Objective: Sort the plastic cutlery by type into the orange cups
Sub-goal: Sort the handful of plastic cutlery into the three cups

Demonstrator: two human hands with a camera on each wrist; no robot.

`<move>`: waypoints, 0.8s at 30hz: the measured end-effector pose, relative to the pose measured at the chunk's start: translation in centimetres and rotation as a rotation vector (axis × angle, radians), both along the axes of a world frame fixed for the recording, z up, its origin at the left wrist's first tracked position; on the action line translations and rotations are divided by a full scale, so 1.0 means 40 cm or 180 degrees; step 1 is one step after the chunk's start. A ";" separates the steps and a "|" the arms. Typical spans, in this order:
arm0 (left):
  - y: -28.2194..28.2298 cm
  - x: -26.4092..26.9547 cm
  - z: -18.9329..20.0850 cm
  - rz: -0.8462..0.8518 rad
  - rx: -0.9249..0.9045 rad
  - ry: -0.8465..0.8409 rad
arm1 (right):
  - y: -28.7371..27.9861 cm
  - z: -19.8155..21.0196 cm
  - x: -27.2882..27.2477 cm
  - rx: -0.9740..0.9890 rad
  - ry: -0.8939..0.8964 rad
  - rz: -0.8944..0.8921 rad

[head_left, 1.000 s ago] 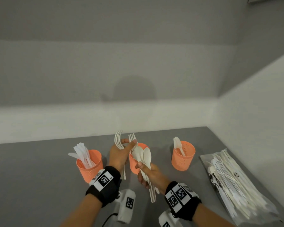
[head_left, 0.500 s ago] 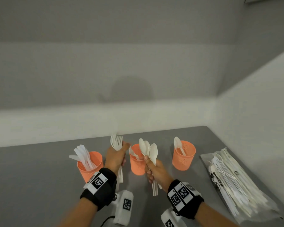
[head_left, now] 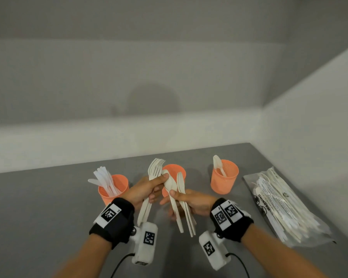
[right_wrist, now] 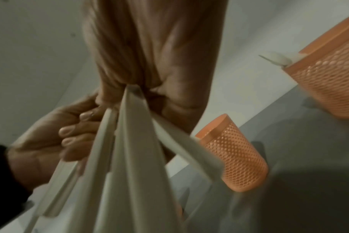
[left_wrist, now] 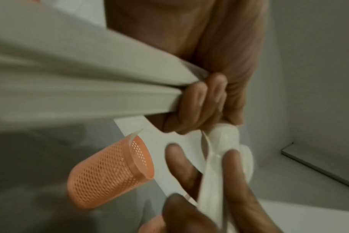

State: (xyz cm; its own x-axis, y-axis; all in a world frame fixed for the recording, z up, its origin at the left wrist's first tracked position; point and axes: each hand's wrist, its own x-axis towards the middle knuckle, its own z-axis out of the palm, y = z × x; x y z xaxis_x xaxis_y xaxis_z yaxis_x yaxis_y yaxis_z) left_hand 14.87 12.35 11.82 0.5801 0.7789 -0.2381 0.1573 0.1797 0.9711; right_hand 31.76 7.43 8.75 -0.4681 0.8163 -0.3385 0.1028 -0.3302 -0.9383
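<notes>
My left hand grips a bunch of forks; my right hand clutches spoons — both held above the desk, in front of the middle orange cup. The bundles seem to touch, so a loose spoon could slip out — or land among the forks.

Head camera: high, looks forward and down over the bench into a wall corner. Both wrist cameras: very close, aimed up along the palms. All three share the middle cup and the cutlery handles.
</notes>
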 end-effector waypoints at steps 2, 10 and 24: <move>-0.005 -0.002 0.009 -0.0142 0.0055 0.0157 | -0.005 0.011 -0.001 -0.0037 -0.0038 0.0214; -0.055 0.085 0.032 -0.0281 0.0660 0.0225 | -0.012 0.022 -0.018 -0.0089 -0.0354 0.0149; 0.009 0.301 0.066 0.0461 0.1112 -0.0145 | 0.054 0.063 0.138 0.1309 -0.0656 -0.2214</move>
